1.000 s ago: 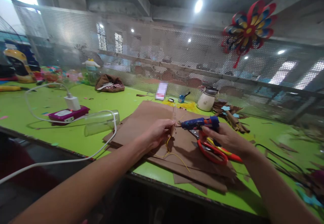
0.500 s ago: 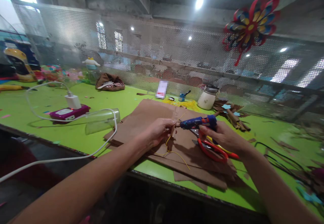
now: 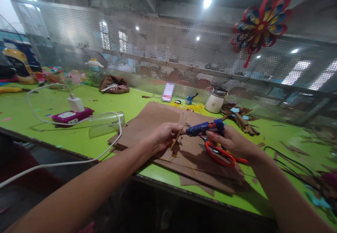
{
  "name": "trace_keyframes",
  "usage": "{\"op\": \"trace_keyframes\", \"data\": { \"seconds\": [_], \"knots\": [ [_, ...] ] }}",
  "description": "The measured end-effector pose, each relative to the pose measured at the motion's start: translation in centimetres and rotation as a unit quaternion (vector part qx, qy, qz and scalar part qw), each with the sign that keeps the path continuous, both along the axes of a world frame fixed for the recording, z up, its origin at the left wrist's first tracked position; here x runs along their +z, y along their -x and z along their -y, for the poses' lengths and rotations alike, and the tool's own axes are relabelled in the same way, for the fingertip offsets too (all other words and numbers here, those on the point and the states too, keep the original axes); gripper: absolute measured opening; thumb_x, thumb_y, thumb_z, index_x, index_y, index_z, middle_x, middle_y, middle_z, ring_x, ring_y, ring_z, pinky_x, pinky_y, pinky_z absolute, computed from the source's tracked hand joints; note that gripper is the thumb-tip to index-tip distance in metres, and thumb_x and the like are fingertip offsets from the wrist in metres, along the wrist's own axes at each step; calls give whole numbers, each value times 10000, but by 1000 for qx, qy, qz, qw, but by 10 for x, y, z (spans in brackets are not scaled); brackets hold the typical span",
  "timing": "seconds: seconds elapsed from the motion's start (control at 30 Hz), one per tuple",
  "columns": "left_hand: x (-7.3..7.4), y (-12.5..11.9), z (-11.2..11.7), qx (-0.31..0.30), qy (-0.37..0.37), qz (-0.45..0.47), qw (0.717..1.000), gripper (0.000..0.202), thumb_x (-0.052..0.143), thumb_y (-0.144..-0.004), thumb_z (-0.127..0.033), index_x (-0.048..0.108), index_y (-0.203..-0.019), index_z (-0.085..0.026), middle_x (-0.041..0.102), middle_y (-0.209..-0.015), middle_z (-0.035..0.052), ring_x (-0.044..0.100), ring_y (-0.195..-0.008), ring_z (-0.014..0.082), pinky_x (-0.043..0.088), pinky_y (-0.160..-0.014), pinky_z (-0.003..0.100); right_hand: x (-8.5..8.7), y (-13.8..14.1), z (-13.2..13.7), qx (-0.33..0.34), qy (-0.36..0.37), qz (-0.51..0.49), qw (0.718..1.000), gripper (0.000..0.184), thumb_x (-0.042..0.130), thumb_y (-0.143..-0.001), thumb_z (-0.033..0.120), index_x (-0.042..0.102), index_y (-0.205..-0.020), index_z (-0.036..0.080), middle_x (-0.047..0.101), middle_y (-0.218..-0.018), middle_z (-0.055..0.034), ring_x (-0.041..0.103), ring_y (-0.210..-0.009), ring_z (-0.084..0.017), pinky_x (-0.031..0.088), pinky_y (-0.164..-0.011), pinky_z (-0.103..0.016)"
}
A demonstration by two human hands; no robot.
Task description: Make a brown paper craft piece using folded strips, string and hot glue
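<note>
My right hand (image 3: 231,141) is closed round the handle of a dark blue glue gun (image 3: 204,127), its nozzle pointing left. In my left hand (image 3: 167,134), the fingers pinch a small brown paper piece (image 3: 179,134) right at the nozzle tip; part of it is hidden by the fingers. Thin yellow string (image 3: 184,160) trails below that piece. Both hands are over a stack of brown paper sheets (image 3: 155,115). Red-handled scissors (image 3: 219,155) lie on the stack beneath my right hand, their blades partly covered by the glue gun.
On the green table (image 3: 147,97), a clear plastic cup (image 3: 106,124) lies on its side by a purple power strip (image 3: 72,116) with a white cable. A white jar (image 3: 216,100), a blue bottle (image 3: 189,100) and a phone (image 3: 167,91) stand behind the stack. Black cord (image 3: 292,162) runs at right.
The glue gun has tilted slightly and shifted a little left and up, its nozzle still at the brown paper piece. Both hands keep their grips. The whole view has shifted slightly.
</note>
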State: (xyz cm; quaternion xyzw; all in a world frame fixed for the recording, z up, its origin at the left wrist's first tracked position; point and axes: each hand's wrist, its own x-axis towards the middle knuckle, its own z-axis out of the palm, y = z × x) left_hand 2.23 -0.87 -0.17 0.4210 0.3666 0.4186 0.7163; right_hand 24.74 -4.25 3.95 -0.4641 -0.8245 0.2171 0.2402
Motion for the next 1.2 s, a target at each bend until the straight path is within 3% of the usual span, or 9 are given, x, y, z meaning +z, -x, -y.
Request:
{"op": "trace_keyframes", "data": {
  "seconds": [0.27, 0.5, 0.7, 0.93, 1.2],
  "knots": [
    [0, 1, 1, -30, 9, -9, 999, 125, 564, -703, -213, 608, -726, -98, 585, -607, 66, 489, -461, 120, 389, -472, 256, 6, 4, 5, 50, 14, -8, 999, 301, 442, -865, 436, 574, -813, 171, 530, -644, -9, 462, -591, -127, 398, -544, -241],
    [-1, 1, -1, -38, -4, -10, 999, 174, 551, -692, -185, 605, -816, -75, 572, -620, 47, 480, -460, 106, 398, -485, 248, 3, -2, -2, 25, -2, 12, 1000, 350, 419, -869, 471, 560, -814, 155, 540, -664, -18, 481, -608, -134, 410, -562, -255],
    [2, 2, 2, -60, 7, -8, 998, 113, 492, -731, -175, 568, -765, -99, 537, -555, 38, 480, -443, 120, 430, -501, 274, 2, -4, -6, 12, -39, 2, 999, 368, 426, -860, 473, 555, -709, 163, 545, -621, -26, 478, -573, -137, 404, -543, -263],
    [0, 3, -1, -49, 17, -7, 999, 113, 489, -741, -170, 568, -769, -95, 557, -607, 46, 490, -455, 114, 417, -480, 259, 0, -3, -6, 22, -11, -30, 999, 408, 390, -867, 501, 516, -671, 165, 538, -603, -22, 483, -564, -131, 410, -541, -264],
    [-2, 2, -2, -54, 11, 19, 998, 124, 485, -729, -149, 587, -754, -84, 556, -604, 46, 501, -462, 109, 424, -494, 252, 0, 0, -7, 7, -37, -10, 999, 397, 401, -863, 489, 509, -655, 169, 545, -613, -28, 484, -575, -133, 400, -548, -260]
  ]
}}
